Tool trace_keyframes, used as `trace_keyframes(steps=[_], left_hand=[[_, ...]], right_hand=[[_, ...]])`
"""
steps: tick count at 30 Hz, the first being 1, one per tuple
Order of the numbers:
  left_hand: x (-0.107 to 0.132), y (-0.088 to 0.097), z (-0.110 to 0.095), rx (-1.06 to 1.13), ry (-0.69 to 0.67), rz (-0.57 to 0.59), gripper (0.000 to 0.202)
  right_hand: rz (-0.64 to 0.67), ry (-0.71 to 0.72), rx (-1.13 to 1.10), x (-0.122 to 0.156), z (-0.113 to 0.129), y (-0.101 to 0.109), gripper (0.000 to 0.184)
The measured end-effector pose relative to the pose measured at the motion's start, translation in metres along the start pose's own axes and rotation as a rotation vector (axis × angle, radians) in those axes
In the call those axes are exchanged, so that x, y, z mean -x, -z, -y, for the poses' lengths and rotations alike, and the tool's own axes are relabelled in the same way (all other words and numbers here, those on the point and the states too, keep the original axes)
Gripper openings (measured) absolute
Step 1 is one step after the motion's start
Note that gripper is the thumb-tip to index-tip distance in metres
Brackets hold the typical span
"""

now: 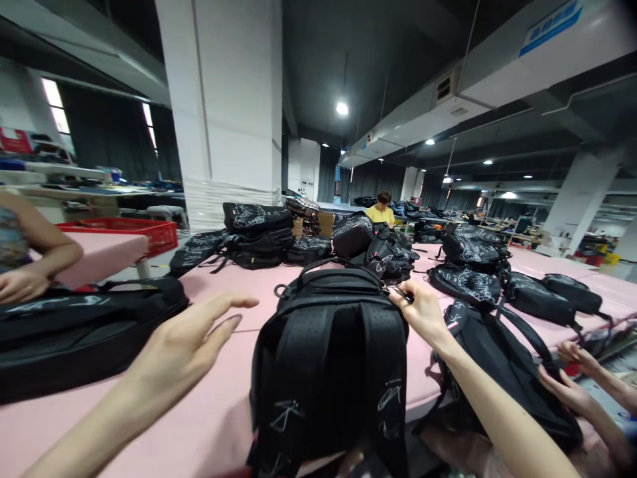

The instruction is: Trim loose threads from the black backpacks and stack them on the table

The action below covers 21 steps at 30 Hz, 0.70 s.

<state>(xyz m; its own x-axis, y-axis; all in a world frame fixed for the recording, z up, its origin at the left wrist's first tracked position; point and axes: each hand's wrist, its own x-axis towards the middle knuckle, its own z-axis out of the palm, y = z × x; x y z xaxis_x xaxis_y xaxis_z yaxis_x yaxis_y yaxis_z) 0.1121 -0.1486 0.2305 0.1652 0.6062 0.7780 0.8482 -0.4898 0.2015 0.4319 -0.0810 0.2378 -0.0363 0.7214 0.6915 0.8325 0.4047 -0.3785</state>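
The right hand (pixel 421 307) is closed on a small dark tool (pixel 404 293), its exact type too small to confirm, at the upper right edge of a black backpack (pixel 343 345). The left hand (pixel 192 335) is open and holds nothing; thumb and fingers are spread, left of the backpack and apart from it. The backpack stands upright on a pink table (pixel 219 411), directly before the wearer, with its two shoulder straps (pixel 385 372) facing the camera. White line drawings mark the lower part of both straps. The top carry handle (pixel 343 263) is raised.

To the left, a long black bag (pixel 89 332) lies on the table, with a co-worker's hand (pixel 22 284) at its far edge. To the right, a second backpack (pixel 512 372) leans over the table edge; another person's hand (pixel 565 386) is at its strap. Further out are a bag stack (pixel 259 236), a red crate (pixel 162 236) beside a white pillar (pixel 231 113), and a person in yellow (pixel 381 212).
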Motion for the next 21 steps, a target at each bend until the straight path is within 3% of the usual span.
trace_keyframes(steps=[2, 3, 6, 8, 11, 14, 17, 21], left_hand=[[-0.017, -0.011, -0.029, -0.011, -0.189, -0.051, 0.029], [-0.025, -0.021, -0.044, -0.042, -0.284, -0.007, 0.027], [-0.041, -0.052, -0.08, -0.218, -0.358, 0.131, 0.033], [-0.042, -0.064, -0.091, -0.262, -0.378, 0.178, 0.035], [-0.032, -0.068, -0.093, -0.211, -0.456, 0.16, 0.036], [-0.02, -0.066, -0.087, -0.167, -0.476, 0.083, 0.038], [-0.016, -0.062, -0.082, -0.171, -0.466, 0.053, 0.039], [-0.023, -0.057, -0.084, -0.195, -0.427, 0.158, 0.05]], right_hand=[[0.011, -0.03, -0.05, 0.0, 0.002, -0.002, 0.016], [0.022, -0.03, -0.064, -0.001, 0.002, -0.001, 0.016], [0.049, 0.003, 0.003, 0.002, 0.004, 0.006, 0.017], [0.059, 0.006, 0.128, 0.007, 0.006, 0.012, 0.016], [0.068, -0.008, 0.307, 0.009, 0.009, 0.013, 0.008], [0.103, 0.008, 0.271, 0.0, 0.01, 0.008, 0.006], [0.177, 0.005, -0.091, -0.017, 0.009, 0.002, 0.009], [0.28, -0.006, -0.516, -0.036, 0.014, -0.008, 0.032]])
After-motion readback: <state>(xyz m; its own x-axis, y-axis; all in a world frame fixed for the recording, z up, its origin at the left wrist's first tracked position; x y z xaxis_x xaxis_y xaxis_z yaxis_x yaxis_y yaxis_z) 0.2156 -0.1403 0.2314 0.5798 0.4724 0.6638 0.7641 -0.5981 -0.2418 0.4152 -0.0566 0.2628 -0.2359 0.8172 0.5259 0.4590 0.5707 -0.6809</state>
